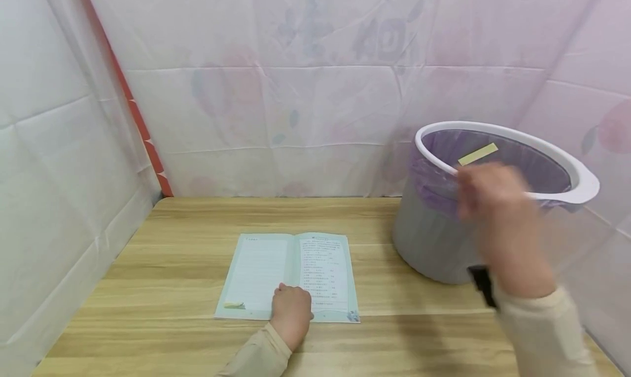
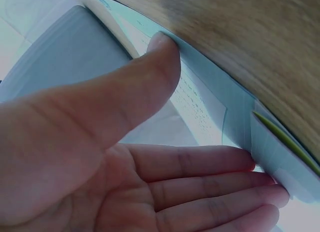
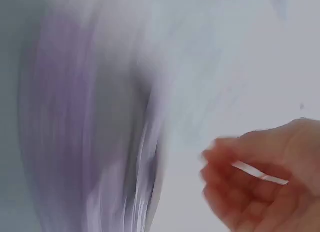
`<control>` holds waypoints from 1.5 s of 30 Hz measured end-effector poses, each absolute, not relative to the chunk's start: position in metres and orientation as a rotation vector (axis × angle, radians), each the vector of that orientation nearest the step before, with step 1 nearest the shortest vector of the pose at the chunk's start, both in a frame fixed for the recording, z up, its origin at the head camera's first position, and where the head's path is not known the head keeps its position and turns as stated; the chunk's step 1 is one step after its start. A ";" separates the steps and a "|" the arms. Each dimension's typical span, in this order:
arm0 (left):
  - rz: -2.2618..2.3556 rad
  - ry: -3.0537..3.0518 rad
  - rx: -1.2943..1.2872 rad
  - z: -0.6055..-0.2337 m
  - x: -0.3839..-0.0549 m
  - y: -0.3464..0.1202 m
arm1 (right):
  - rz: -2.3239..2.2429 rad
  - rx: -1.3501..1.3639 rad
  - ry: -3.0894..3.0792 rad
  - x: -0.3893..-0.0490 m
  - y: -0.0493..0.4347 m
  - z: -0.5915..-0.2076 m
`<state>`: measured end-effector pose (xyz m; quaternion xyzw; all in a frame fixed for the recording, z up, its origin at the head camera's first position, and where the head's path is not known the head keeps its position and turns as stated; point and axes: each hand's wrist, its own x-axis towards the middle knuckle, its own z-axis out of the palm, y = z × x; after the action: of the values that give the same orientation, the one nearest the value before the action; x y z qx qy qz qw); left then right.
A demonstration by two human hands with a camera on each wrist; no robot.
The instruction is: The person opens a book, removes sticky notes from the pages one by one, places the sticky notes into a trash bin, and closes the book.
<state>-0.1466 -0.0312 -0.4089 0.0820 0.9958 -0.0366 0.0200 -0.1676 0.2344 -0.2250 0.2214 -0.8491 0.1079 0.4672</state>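
An open booklet with pale green borders lies on the table. My left hand rests at its lower edge near the spine. The left wrist view shows the thumb against the page and the other fingers nearly straight, their tips touching the paper. Blurred in the head view, my right hand is in front of the near rim of a grey bin. Its fingers are curled towards the thumb; a white sliver shows between them, either a gap or paper. A yellow strip appears across the bin's opening, just beyond the hand.
A white ring rim holds a purple liner over the bin, which stands at the table's right rear. Behind the wooden table hangs a pale printed sheet. Similar sheets flank both sides.
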 end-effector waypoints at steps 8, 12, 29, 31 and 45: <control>-0.112 3.161 0.320 -0.409 -0.150 -0.032 | 0.452 0.923 -2.943 -0.182 0.152 -0.345; -0.099 3.179 0.332 -0.411 -0.152 -0.033 | 0.404 0.772 -3.197 -0.184 0.137 -0.380; -0.216 3.166 0.378 -0.419 -0.144 -0.037 | 0.788 0.625 -3.107 -0.186 0.146 -0.403; -0.241 3.213 0.496 -0.422 -0.143 -0.041 | 0.854 0.602 -3.115 -0.185 0.145 -0.403; -0.860 3.230 1.031 -0.432 -0.143 -0.048 | 1.128 0.492 -3.103 -0.184 0.162 -0.404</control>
<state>-0.1431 -0.0480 -0.4319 0.2901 0.9088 -0.2419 -0.1771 -0.1844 0.1616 -0.4038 0.1467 -0.9251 0.3363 -0.0982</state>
